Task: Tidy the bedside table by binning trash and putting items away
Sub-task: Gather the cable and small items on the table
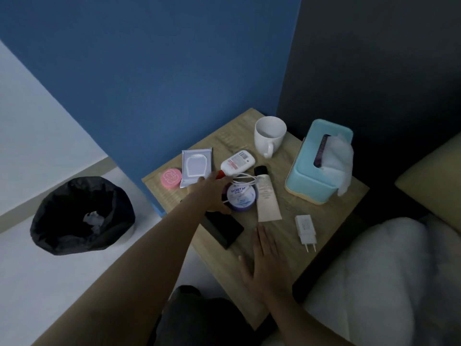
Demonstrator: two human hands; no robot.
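Clutter is left on the worktop (336, 208) (wipes packet (197, 168), bottle (238, 162), cable (243, 181), jar (242, 198)), while crumpled trash (93, 218) is seen in the bin (62, 236). The left grip (212, 193) is stretched over the jar, closure indiscernible; the right grip (267, 260) is laid flat, fingers (264, 236) straight

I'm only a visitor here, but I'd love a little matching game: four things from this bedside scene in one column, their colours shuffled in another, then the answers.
Things:
1. mug
2. tissue box
3. round tin
4. bin on the floor

Colours:
A. pink
B. black
C. white
D. light blue

Pairs: 1-C, 2-D, 3-A, 4-B
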